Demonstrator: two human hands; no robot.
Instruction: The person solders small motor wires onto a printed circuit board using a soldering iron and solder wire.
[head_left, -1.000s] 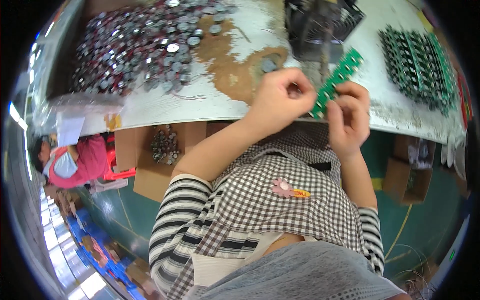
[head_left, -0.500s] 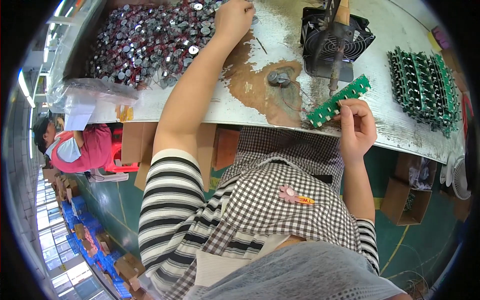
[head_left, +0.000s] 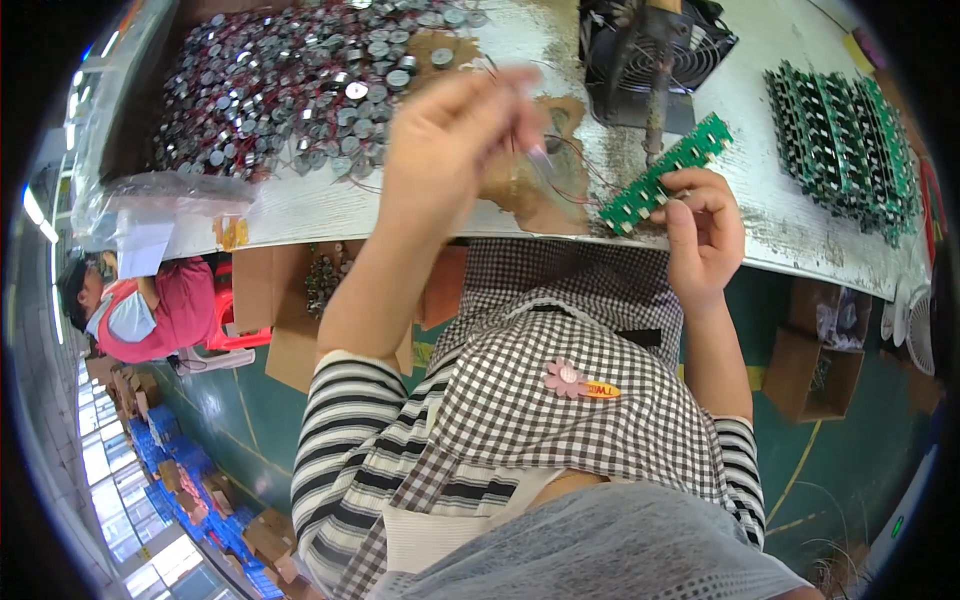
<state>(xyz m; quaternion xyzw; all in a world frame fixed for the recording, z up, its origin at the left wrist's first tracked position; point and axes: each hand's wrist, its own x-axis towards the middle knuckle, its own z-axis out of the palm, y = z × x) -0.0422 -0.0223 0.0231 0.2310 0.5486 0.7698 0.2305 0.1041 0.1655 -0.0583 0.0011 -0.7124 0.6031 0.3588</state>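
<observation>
My right hand pinches the lower long edge of a green circuit board with thumb and fingers. The board slants up to the right and carries a row of small white parts. Just above it is the tip of a soldering iron. Thin red wires run left from the board's lower end. My left hand, blurred by motion, is over the table left of the board with its fingers drawn together. A pale, shiny smear shows by its fingertips; what they hold cannot be made out.
Many small round silver parts with red wires fill the back left of the table. A black fan stands behind the iron. Stacked green circuit boards lie at right. Below are cardboard boxes; a seated person is at left.
My left hand has come from the heap of silver parts towards me and down, near the red wires. My right hand still grips the circuit board under the iron. The view has shifted slightly.
</observation>
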